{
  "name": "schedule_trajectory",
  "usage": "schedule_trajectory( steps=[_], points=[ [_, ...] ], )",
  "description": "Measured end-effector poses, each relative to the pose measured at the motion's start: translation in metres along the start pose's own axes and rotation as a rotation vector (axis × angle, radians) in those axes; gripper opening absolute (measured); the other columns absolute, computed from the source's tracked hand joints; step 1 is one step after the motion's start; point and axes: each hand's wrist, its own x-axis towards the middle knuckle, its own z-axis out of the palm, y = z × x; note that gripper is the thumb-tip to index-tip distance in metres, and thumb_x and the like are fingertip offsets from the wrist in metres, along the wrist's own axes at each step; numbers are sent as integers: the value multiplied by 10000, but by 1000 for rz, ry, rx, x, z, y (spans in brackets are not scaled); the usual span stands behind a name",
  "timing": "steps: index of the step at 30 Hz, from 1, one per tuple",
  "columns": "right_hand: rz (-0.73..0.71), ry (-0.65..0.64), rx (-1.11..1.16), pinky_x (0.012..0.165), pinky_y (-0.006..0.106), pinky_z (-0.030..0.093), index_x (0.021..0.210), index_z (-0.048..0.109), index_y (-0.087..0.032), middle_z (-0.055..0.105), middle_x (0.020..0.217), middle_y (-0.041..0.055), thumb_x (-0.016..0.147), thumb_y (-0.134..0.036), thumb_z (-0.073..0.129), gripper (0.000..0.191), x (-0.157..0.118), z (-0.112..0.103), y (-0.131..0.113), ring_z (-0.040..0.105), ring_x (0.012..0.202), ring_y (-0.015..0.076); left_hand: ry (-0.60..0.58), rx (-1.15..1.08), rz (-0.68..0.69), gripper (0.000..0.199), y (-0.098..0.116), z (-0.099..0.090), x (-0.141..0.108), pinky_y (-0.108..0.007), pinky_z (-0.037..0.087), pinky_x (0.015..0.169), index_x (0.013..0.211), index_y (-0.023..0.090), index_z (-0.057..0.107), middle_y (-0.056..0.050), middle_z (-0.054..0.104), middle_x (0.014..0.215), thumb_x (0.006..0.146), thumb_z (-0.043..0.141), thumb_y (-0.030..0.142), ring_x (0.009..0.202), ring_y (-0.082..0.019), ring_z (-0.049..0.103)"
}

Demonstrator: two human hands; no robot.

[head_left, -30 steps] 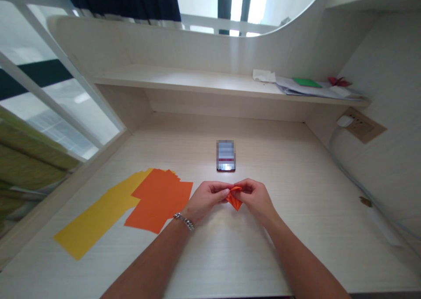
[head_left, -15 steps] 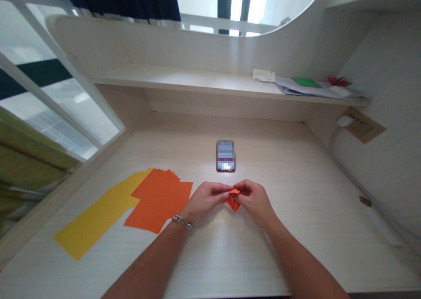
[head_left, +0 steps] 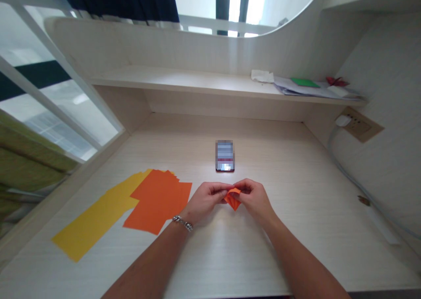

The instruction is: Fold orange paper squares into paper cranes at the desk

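Note:
A small folded piece of orange paper point(head_left: 234, 202) is pinched between my two hands, its pointed end toward me. My left hand point(head_left: 208, 197) grips its left side with thumb and fingers closed. From the other side, my right hand point(head_left: 254, 196) holds it, the thumb pressing at the upper fold, which bows open. A chain bracelet point(head_left: 182, 222) circles my left wrist. To the left of my left hand, loose orange paper sheets point(head_left: 158, 202) overlap a fanned row of yellow paper sheets point(head_left: 95, 222) on the desk.
A phone point(head_left: 225, 156) with a blurred screen lies just beyond my hands on the pale desk point(head_left: 279, 154). On the shelf point(head_left: 177, 80) behind are papers, a green sheet point(head_left: 305, 83) and a red folded paper piece point(head_left: 337, 81). A cable point(head_left: 345, 171) runs from the wall socket point(head_left: 362, 123) at right.
The upper fold of the orange piece now bows open more widely between my fingers. Both hands keep their hold in nearly the same place.

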Motion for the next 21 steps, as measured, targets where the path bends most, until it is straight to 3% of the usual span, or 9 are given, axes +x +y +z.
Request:
schedule_trajectory(
  steps=[4, 8, 15, 21],
  points=[
    [26, 3, 46, 625, 304, 519, 805, 689, -129, 709, 768, 82, 637, -307, 745, 251, 1, 1, 1, 650, 689, 207, 39, -14, 35, 281, -2, 6, 1, -331, 527, 734, 992, 141, 682, -109, 690, 962, 750, 667, 283, 843, -204, 645],
    [32, 19, 55, 617, 302, 516, 797, 687, -129, 705, 755, 80, 623, -324, 760, 271, 2, 1, 3, 645, 677, 202, 105, 62, 125, 217, -2, 11, 2, -322, 498, 803, 915, 135, 699, -105, 688, 947, 719, 689, 229, 879, -205, 630],
    [33, 10, 155, 613, 295, 518, 786, 690, -136, 702, 725, 61, 632, -310, 750, 240, 3, 1, 2, 642, 643, 180, 40, -271, 29, 302, -4, 13, 1, -349, 510, 756, 954, 114, 681, -130, 679, 977, 767, 659, 350, 841, -206, 632],
    [15, 21, 100, 606, 299, 525, 780, 690, -127, 706, 724, 76, 648, -329, 734, 245, 0, 1, 1, 652, 649, 194, 75, -51, 73, 300, -2, 10, 2, -309, 501, 746, 947, 118, 706, -110, 706, 933, 754, 671, 344, 821, -198, 633]
  ],
)
